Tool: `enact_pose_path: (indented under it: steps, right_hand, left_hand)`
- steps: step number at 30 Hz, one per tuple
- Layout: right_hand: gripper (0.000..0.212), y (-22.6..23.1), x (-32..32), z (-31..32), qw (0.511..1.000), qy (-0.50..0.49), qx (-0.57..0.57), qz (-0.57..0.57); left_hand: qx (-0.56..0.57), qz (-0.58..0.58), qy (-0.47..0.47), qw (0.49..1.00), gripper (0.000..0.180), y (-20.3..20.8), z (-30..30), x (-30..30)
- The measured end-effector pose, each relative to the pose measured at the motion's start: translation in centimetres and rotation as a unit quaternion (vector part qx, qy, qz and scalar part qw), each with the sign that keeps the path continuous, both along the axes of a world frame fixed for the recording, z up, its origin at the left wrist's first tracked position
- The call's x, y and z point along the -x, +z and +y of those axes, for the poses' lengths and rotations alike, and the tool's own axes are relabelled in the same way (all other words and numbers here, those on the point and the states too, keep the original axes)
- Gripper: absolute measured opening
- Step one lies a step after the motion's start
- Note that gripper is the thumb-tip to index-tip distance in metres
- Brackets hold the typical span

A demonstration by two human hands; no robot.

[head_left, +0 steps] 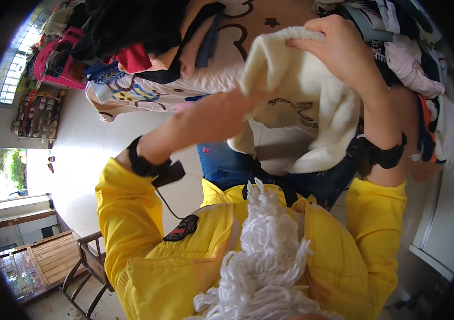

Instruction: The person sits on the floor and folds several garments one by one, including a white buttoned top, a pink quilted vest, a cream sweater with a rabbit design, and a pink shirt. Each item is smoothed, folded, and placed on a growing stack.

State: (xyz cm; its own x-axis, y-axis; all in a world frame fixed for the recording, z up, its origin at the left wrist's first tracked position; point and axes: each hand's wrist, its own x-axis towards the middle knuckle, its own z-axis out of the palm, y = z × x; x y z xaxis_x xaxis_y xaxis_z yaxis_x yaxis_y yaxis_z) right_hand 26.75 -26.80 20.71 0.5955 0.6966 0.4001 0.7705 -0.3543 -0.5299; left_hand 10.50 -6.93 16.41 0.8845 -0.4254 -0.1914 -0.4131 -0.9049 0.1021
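Note:
A fluffy cream sweater (296, 85) with a dark printed or stitched mark hangs in front of me, above my lap. My right hand (339, 48) is closed on its upper edge, thumb on one side and fingers over the other. At the garment's left side is my left hand (227, 112), its fingers smeared by motion, so I cannot make out whether they grip the cloth. The lower folds of the sweater droop near my knees in blue jeans (224, 162).
A bed with a patterned pink sheet (157, 96) lies ahead, with piled dark clothes (131, 32) on its left. More clothes (411, 66) are heaped at the right. A pink plastic chair (69, 56) stands far left, a wooden chair (93, 258) at lower left.

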Motion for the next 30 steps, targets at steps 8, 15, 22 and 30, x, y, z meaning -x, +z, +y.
enact_pose_path:
  steps: [8,15,22,30]
  right_hand:
    - [0.013,-4.4,7.1,1.2,0.991,0.006,0.027,-0.128]
    - [0.020,-6.9,8.3,0.2,0.993,-0.024,0.035,-0.113]
    - [0.034,-7.5,7.2,0.3,0.998,0.055,-0.008,0.025]
    - [0.032,-3.3,5.6,-0.2,0.923,0.260,-0.248,0.138]
  left_hand:
    - [0.633,0.141,0.247,0.720,0.047,-1.4,0.5,-2.1]
    - [0.658,0.114,0.253,0.700,0.056,-0.4,-1.4,-1.7]
    - [0.691,0.055,0.223,0.685,0.063,-1.8,-1.1,-1.1]
    - [0.650,-0.267,0.024,0.711,0.114,-3.8,1.3,-2.9]
